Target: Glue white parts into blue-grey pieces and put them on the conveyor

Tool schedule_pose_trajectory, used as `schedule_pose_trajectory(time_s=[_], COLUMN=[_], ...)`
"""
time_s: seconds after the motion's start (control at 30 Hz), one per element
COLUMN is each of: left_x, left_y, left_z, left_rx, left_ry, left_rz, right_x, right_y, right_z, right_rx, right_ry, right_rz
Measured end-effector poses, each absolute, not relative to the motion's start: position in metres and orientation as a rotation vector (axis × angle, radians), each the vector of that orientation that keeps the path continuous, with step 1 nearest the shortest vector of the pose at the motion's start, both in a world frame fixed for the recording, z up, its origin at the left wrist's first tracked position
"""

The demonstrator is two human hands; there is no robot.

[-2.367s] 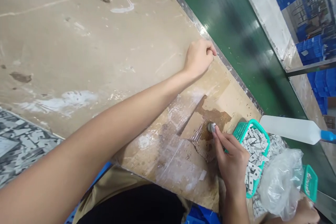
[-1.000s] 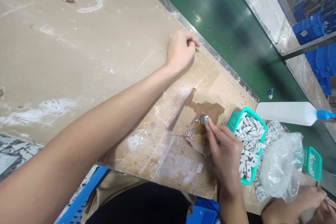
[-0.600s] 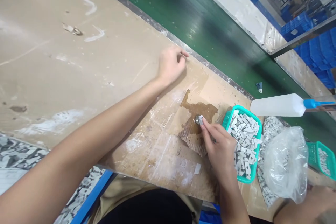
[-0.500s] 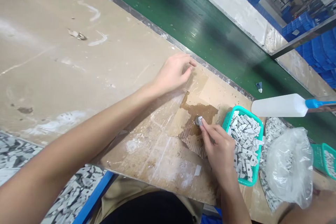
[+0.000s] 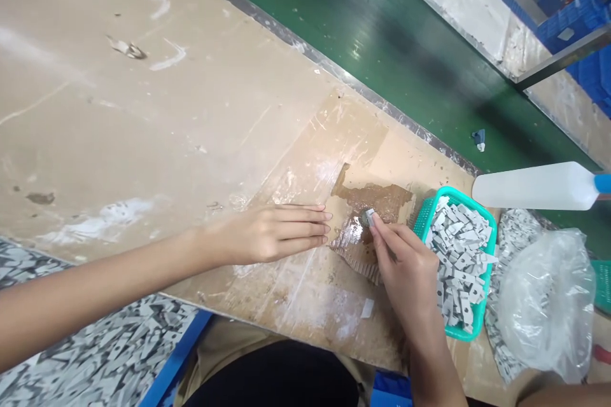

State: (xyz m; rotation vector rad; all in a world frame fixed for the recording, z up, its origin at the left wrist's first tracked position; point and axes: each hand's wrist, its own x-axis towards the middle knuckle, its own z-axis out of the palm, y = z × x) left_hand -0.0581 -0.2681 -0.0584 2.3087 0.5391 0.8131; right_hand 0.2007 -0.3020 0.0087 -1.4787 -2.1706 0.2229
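My left hand point(image 5: 281, 233) is stretched out flat over the table, fingers straight and side by side, holding nothing. Its fingertips reach the left edge of a worn cardboard piece point(image 5: 382, 173) with a wet brown patch. My right hand point(image 5: 411, 267) pinches a small grey-and-white part point(image 5: 368, 217) between thumb and fingers, against the wet patch. The far end of that part looks dark, and its exact shape is partly hidden. Just right of my right hand stands a green basket point(image 5: 487, 280) filled with similar grey-white parts point(image 5: 461, 235).
A white squeeze bottle point(image 5: 534, 187) lies behind the basket. Further right, a clear plastic bag point(image 5: 544, 305) rests on more parts, near another person's arm point(image 5: 568, 395). A blue-edged bin point(image 5: 174, 356) of parts sits lower left. A green belt point(image 5: 310, 19) runs beyond the table edge.
My left hand has come back from the table's far edge toward me, its curled fingers now straightened beside the cardboard. My right hand keeps its pinch on the small part at the wet patch.
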Motion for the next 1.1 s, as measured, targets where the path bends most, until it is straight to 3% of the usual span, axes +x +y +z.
schedule_pose_trajectory(time_s=[0.17,0.37,0.8,0.93,1.1], left_x=[-0.06,-0.062,-0.061,-0.046,0.032], left_y=[-0.271,-0.273,-0.27,-0.237,-0.152], left_z=[-0.062,-0.065,-0.044,-0.015,0.005], left_rx=[2.305,2.253,2.511,2.622,2.392], left_ry=[0.473,0.546,0.568,0.71,1.107], left_rz=[0.89,0.738,0.958,1.087,0.871], right_x=[0.2,0.201,0.205,0.205,0.205], right_y=[-0.304,-0.306,-0.306,-0.306,-0.305], right_z=[0.012,0.017,0.016,0.011,0.004], right_rx=[-1.53,-1.587,-1.508,-1.445,-1.44], right_ry=[-2.124,-2.049,-2.015,-2.035,-2.048], right_rz=[0.236,0.297,0.336,0.31,0.248])
